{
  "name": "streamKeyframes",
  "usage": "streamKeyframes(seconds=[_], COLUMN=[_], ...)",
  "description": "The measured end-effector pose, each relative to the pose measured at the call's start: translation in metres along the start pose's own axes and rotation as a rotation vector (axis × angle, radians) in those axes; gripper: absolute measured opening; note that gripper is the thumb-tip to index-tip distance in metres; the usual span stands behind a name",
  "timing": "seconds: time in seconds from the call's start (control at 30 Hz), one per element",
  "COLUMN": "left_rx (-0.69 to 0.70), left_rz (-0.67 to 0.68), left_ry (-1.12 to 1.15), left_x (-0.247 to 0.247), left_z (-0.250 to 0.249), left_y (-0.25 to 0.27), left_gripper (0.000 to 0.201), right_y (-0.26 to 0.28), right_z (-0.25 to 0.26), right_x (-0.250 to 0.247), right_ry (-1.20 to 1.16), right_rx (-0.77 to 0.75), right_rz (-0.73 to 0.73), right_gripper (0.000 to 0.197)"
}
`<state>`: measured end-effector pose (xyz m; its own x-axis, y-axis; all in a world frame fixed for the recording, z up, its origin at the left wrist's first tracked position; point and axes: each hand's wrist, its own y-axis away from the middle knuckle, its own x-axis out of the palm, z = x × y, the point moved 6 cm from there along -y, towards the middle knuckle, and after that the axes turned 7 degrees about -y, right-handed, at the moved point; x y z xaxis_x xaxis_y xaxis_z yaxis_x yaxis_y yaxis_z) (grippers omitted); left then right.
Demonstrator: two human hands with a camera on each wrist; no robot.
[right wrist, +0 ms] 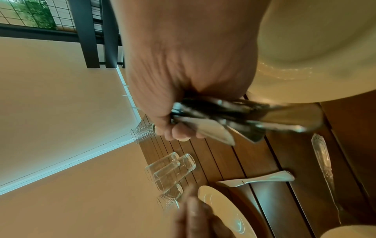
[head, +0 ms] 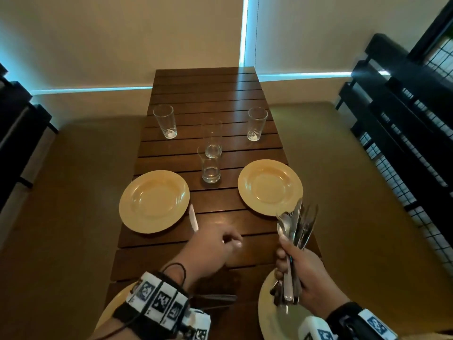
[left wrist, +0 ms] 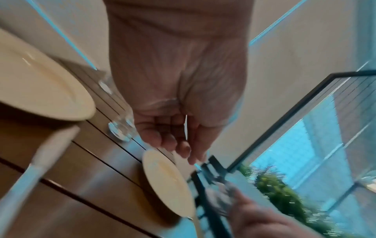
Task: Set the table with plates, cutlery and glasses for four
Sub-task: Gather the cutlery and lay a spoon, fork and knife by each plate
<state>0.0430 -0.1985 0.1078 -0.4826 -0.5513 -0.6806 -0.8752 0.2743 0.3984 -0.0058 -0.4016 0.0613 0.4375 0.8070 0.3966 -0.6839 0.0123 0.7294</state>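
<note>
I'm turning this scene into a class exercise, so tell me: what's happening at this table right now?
A person is laying a slatted wooden table for a meal. The right hand grips a bundle of cutlery above a near plate. The left hand is empty, fingers loose, over the table near a knife lying beside the far left plate. Another plate sits opposite. Four glasses stand further up, two clustered mid-table.
</note>
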Motion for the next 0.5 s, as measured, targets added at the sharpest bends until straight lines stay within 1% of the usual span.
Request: streamKeyframes(seconds=[0.1,0.13,0.2,0.27,0.33,0.4,0.5], left_rx=[-0.136,-0.154,-0.142,-0.087,0.031,0.133,0.199], left_rz=[0.023,0.056,0.173,0.308,0.384,0.421,0.419], left_ry=[-0.181,-0.247,-0.383,-0.556,-0.762,-0.899,-0.948], left_x=[-0.008,-0.002,0.021,0.055,0.087,0.108,0.116], left_z=[0.050,0.061,0.074,0.078,0.078,0.078,0.081], left_y=[-0.005,-0.006,-0.002,0.007,0.016,0.020,0.018], left_gripper=[0.006,0.007,0.013,0.022,0.023,0.024,0.021], right_y=[-0.001,-0.001,-0.002,-0.002,-0.002,-0.001,-0.001], right_z=[0.001,0.000,-0.001,-0.002,-0.004,-0.005,-0.003], right_x=[-0.009,-0.010,-0.013,-0.014,-0.015,-0.016,-0.015], right_ry=[-0.001,-0.001,0.007,0.013,0.020,0.024,0.019], right_rx=[-0.005,-0.006,-0.015,-0.022,-0.016,-0.013,-0.021], right_rz=[0.024,0.028,0.027,0.025,0.020,0.013,0.014], right_gripper=[0.023,0.023,0.025,0.027,0.029,0.028,0.029])
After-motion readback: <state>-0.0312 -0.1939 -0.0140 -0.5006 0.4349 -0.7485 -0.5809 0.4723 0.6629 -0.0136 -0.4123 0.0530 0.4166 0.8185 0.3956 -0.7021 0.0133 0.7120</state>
